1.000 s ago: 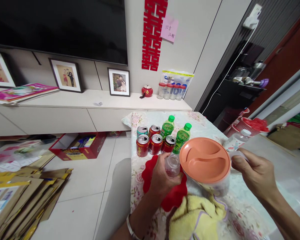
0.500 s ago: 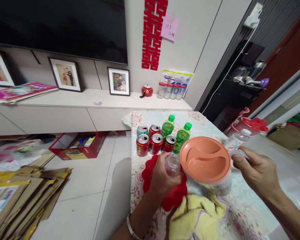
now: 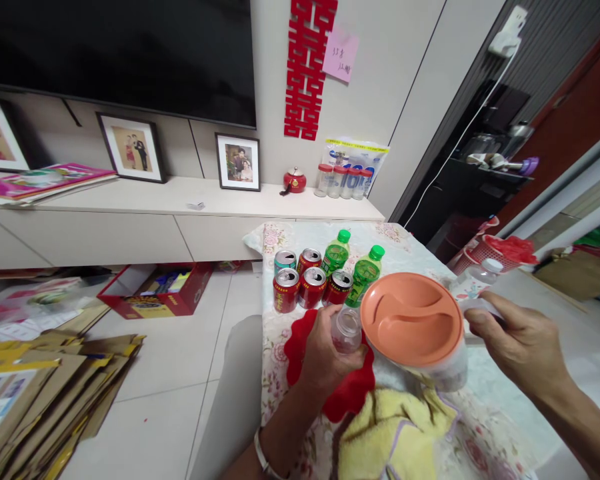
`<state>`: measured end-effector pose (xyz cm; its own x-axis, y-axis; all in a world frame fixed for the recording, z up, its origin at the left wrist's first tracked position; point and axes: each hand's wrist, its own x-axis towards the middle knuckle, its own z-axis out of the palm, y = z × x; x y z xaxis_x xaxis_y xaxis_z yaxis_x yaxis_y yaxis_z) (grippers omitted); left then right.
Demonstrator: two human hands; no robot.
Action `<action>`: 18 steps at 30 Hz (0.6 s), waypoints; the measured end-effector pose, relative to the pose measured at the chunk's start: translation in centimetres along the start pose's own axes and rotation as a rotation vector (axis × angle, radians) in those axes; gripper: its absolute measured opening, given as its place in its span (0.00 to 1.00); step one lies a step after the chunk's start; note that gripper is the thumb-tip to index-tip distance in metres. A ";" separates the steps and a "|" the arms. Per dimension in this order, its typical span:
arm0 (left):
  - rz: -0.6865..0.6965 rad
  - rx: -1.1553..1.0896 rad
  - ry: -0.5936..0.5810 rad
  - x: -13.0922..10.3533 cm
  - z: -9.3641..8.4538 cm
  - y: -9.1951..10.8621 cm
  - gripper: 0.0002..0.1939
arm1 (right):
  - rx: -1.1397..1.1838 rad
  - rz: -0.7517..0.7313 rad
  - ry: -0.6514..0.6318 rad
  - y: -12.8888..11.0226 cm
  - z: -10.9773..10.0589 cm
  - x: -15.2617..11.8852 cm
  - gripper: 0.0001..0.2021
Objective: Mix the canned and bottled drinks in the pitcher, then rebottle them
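Note:
My left hand is wrapped round a small clear jar with an uncovered mouth, above a red scalloped mat. My right hand grips the pale handle of a pitcher, a translucent vessel with an orange lid. The lid faces me, and its near-left edge comes close to the jar's mouth; whether they touch I cannot tell. No flow of liquid can be made out. A yellow towel with a purple edge lies crumpled below the pitcher.
Several opened drink cans stand behind my left hand. Two green-capped bottles are beside them. A clear white-capped bottle stands beyond my right hand. Red-lidded jars line the cabinet. Flattened cardboard covers floor at left.
The pitcher and my right hand have shifted very slightly right. Both hands keep the same hold.

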<state>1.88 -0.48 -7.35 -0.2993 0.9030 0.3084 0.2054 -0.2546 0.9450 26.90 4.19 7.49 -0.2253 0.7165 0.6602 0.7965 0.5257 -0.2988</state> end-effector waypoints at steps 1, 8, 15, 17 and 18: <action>0.001 -0.004 -0.001 0.0 0.0 0.0 0.36 | -0.007 -0.047 -0.004 -0.1 -0.1 0.1 0.32; 0.002 -0.014 0.006 -0.1 0.2 -0.4 0.36 | -0.031 -0.196 0.003 -0.4 -0.4 0.5 0.27; 0.016 -0.025 0.010 -0.1 0.4 -0.8 0.37 | -0.034 -0.230 -0.016 -0.8 -0.5 0.9 0.27; 0.015 -0.033 0.008 -0.1 0.4 -0.9 0.37 | -0.038 -0.245 -0.017 -0.9 -0.5 1.0 0.27; 0.017 -0.036 0.007 -0.1 0.4 -0.9 0.37 | -0.040 -0.248 -0.021 -1.0 -0.5 1.0 0.27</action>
<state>2.14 -0.22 -8.31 -0.3024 0.8960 0.3253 0.1770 -0.2825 0.9428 26.19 4.20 8.79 -0.4282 0.5776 0.6950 0.7367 0.6686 -0.1017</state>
